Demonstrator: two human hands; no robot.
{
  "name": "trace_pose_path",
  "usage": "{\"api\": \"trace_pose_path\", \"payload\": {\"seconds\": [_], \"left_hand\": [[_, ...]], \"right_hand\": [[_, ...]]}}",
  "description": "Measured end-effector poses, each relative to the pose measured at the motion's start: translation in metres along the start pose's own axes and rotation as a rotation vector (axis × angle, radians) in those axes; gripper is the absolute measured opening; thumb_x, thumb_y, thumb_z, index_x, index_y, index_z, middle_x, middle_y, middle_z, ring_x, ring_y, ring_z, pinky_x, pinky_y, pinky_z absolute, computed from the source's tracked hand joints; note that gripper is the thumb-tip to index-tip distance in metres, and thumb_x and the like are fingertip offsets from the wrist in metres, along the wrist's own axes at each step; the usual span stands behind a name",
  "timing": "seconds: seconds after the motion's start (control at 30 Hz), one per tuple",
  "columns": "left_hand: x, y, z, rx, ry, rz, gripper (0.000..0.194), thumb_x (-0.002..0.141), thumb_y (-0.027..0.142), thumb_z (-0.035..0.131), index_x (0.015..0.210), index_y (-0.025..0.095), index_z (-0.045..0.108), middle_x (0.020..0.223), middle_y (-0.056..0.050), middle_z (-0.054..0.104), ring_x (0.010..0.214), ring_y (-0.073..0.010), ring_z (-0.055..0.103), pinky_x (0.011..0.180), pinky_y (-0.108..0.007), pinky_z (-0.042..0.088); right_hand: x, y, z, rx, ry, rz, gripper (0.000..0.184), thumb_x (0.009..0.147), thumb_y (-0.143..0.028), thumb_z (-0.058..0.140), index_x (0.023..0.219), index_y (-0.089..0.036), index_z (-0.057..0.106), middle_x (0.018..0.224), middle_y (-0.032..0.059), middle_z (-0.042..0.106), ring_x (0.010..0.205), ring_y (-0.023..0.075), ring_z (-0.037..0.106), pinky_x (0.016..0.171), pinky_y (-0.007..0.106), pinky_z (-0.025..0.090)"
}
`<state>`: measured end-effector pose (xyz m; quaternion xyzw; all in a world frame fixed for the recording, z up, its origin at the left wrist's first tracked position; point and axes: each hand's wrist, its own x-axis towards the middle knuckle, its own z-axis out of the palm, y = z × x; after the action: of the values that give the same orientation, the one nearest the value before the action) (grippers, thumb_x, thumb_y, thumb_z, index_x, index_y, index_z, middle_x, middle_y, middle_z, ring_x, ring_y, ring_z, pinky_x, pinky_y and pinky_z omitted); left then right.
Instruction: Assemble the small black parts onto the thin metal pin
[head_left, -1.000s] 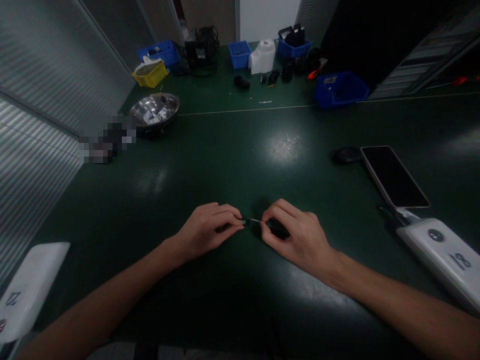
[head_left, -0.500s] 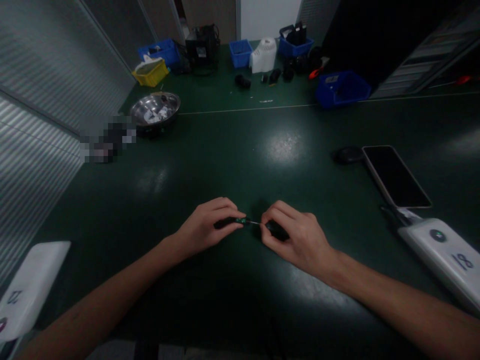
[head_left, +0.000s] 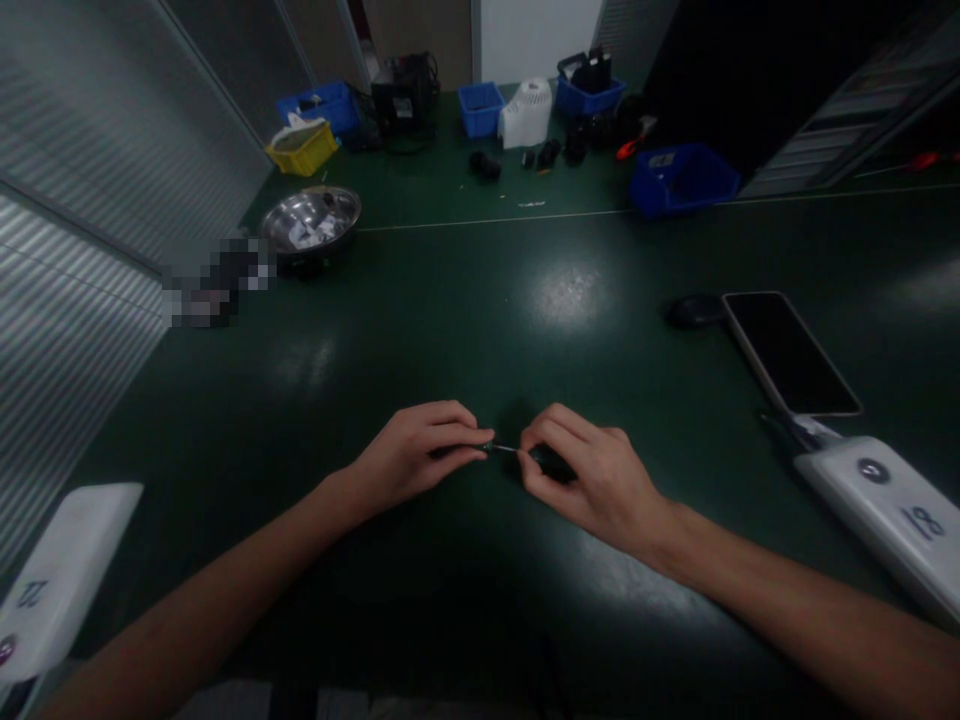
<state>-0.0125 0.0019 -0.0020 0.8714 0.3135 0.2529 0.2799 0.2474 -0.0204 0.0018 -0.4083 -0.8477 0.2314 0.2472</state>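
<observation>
Over the green table my left hand [head_left: 424,445] pinches a small dark piece with a green part [head_left: 488,447], perhaps a circuit board, mostly covered by the thumb and fingers. A thin, pale, straight strand [head_left: 507,449] runs from it to the fingertips of my right hand [head_left: 581,455]; whether it is a wire or a metal shaft I cannot tell. Inside the curled right fingers sits a dark object [head_left: 553,463], largely hidden by the hand. Both hands are closed and a short gap apart, joined by the strand.
On the right lie a dark mouse-like object [head_left: 695,311], a phone [head_left: 793,352] and a white power bank [head_left: 889,520]; another white device [head_left: 71,570] is at left. Farther back stand a metal bowl [head_left: 349,222], blue bins [head_left: 684,185], a yellow bin [head_left: 304,152] and a white housing [head_left: 526,118].
My left fingertips have slid slightly right over the small piece, covering more of its green part. The right hand has barely moved and keeps its grip.
</observation>
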Motion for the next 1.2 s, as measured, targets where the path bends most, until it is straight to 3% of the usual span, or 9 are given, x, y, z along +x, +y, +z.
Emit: {"api": "trace_pose_path", "payload": {"seconds": [0.37, 0.63, 0.93, 1.2], "left_hand": [[-0.002, 0.001, 0.004, 0.161, 0.038, 0.071, 0.024, 0.097, 0.023, 0.064, 0.119, 0.019, 0.072, 0.106, -0.006, 0.073, 0.093, -0.0148, 0.069, 0.078, -0.027, 0.053], [-0.003, 0.002, 0.007, 0.114, 0.027, 0.119, 0.026, 0.097, 0.020, 0.065, 0.122, 0.016, 0.069, 0.106, -0.006, 0.072, 0.092, -0.0141, 0.068, 0.078, -0.026, 0.055], [-0.001, 0.010, 0.009, -0.037, 0.043, 0.093, 0.028, 0.097, 0.018, 0.063, 0.124, 0.017, 0.069, 0.107, -0.008, 0.071, 0.094, -0.0142, 0.069, 0.081, -0.024, 0.058], [-0.003, 0.006, 0.000, 0.163, 0.012, 0.093, 0.036, 0.098, 0.018, 0.061, 0.133, 0.021, 0.062, 0.105, -0.008, 0.067, 0.092, -0.0167, 0.062, 0.079, -0.031, 0.052]], "right_hand": [[0.002, 0.000, 0.000, -0.016, -0.066, -0.035, 0.014, 0.101, -0.027, 0.049, 0.102, -0.020, 0.061, 0.096, 0.0032, 0.062, 0.077, 0.0123, 0.061, 0.062, 0.025, 0.045], [0.001, 0.000, -0.001, -0.007, -0.098, -0.081, 0.015, 0.103, -0.028, 0.048, 0.104, -0.019, 0.060, 0.098, 0.0036, 0.061, 0.078, 0.0123, 0.061, 0.060, 0.025, 0.045], [-0.002, 0.000, 0.001, 0.046, -0.050, -0.104, 0.013, 0.103, -0.030, 0.050, 0.105, -0.021, 0.060, 0.098, 0.0036, 0.063, 0.083, 0.0126, 0.063, 0.062, 0.023, 0.047], [0.000, -0.001, -0.002, 0.071, 0.018, -0.065, 0.010, 0.101, -0.025, 0.052, 0.104, -0.020, 0.060, 0.097, 0.0031, 0.062, 0.081, 0.0116, 0.061, 0.064, 0.024, 0.048]]}}
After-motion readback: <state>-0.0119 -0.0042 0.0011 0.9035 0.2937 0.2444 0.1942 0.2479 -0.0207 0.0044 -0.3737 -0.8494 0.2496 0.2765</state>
